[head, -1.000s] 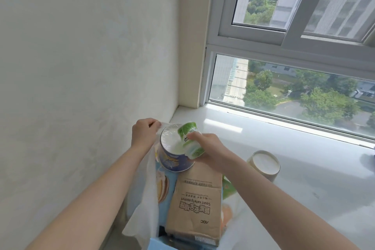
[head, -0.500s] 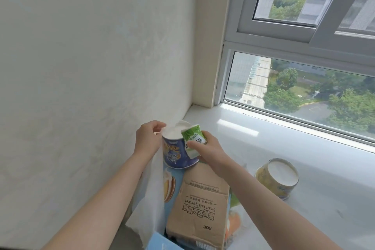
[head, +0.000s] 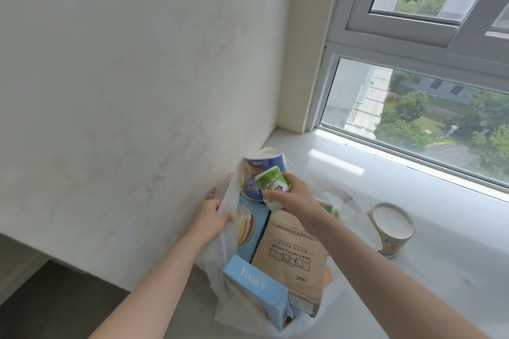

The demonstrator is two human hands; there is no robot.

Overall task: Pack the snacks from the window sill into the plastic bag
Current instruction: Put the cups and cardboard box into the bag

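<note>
My L hand point(head: 213, 217) gripped plastic bag point(head: 232, 198) rim. R hand point(head: 296, 197) clasped green-white snack pack point(head: 272, 183) over bag mouth, just beside blue tub point(head: 260, 166) inside. Yellow tub point(head: 391, 231) stood on window sill point(head: 446, 209), apart, to my right.

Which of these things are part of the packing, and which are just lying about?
Part of the job: plastic bag, held by the left hand; green snack pack in the right hand; blue snack tub in the bag; yellow tub on the window sill; light blue box.
Just there: brown "Smart safety socket" box, window, wall.
</note>
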